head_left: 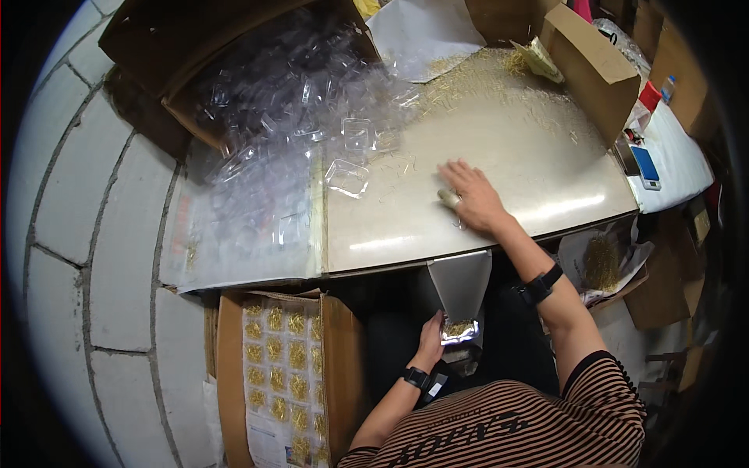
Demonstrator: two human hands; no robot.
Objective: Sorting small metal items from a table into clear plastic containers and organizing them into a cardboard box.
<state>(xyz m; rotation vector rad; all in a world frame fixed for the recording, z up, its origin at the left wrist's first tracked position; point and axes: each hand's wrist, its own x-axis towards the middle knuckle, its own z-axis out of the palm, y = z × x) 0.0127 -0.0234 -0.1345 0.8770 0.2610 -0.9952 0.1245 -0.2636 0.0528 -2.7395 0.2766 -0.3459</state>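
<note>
The right hand (472, 195) is hovering over or resting on the worktop (406, 226), fingers spread; contact is hard to tell. The left hand (431, 343), lower and nearer, is gripping the left side of a small clear container (468, 338) with gold-coloured pieces inside, just below the grey chute (460, 285) at the worktop's near edge. If the container is tilting or sitting off-line from that narrow end, pieces could be spilling into the lap; a hard sweep could be overshooting the chute's sides.

Around the right hand, bare surface is giving room leftward and rightward. Farther left, a loose clear box (347, 179) and the heap of clear boxes (296, 109) are crowding in, and could be sliding into the path if bumped. Far off, scattered gold pieces (460, 82) are lying before a cardboard wall (589, 74). Near left, a carton (337, 374) of filled packs (297, 355) is limiting the left elbow.
</note>
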